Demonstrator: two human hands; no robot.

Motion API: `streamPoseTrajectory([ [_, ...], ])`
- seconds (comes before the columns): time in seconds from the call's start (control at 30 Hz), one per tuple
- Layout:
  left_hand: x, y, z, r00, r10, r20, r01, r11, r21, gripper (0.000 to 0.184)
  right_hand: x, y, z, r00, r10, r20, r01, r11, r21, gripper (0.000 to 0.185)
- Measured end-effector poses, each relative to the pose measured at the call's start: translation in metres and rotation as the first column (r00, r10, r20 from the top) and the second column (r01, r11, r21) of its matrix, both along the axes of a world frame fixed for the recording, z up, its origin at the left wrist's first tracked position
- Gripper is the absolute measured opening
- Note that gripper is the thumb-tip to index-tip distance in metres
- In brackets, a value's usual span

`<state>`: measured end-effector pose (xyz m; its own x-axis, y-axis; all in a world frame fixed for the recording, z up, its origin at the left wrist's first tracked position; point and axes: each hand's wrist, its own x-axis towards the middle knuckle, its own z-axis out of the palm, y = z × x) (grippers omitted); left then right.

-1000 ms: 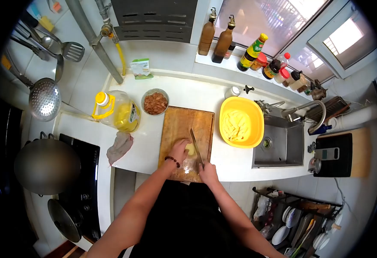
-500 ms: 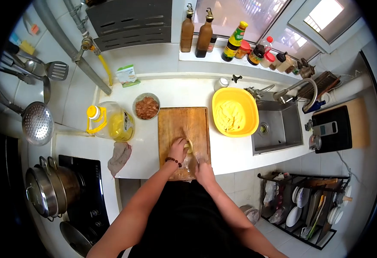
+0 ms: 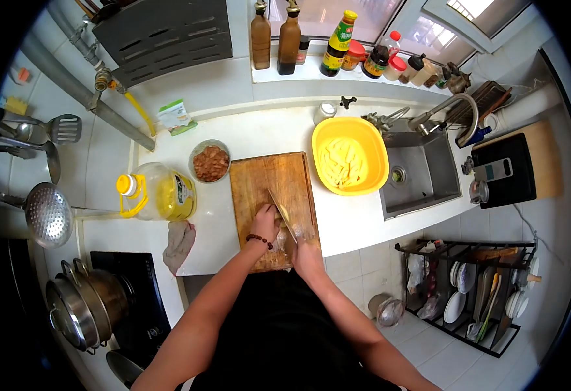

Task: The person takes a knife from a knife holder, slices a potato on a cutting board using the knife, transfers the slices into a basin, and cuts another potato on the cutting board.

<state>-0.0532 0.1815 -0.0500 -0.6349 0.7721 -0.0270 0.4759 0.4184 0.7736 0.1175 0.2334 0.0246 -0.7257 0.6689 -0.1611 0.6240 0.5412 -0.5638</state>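
Note:
On the wooden cutting board, my right hand grips a kitchen knife, its blade slanting up and to the left. My left hand, with a beaded bracelet at the wrist, has its fingers curled over a pale yellow piece of food beside the blade. The hand partly hides this piece, and its exact kind does not show. Right of the board, a yellow basin holds several pale yellow strips. Left of the board stands a bowl of reddish-brown chopped meat.
A large oil jug and a grey cloth lie left of the board. Beyond the basin is the steel sink. Bottles, such as the green-and-yellow one, line the sill. A steel pot stands lower left, a dish rack lower right.
The view has shifted and tilted slightly. The knife now shows its blade more fully, slanting along the right side of the left fingers. Both hands remain on the board.

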Motion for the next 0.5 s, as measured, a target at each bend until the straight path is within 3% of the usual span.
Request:
streamPoseTrajectory([
  [0.5, -0.001, 0.002, 0.007, 0.999, 0.022, 0.029, -0.020, 0.999, -0.045, 0.028, -0.010, 0.024, -0.036, 0.999, 0.028, 0.021, -0.025, 0.991, -0.132, 0.018],
])
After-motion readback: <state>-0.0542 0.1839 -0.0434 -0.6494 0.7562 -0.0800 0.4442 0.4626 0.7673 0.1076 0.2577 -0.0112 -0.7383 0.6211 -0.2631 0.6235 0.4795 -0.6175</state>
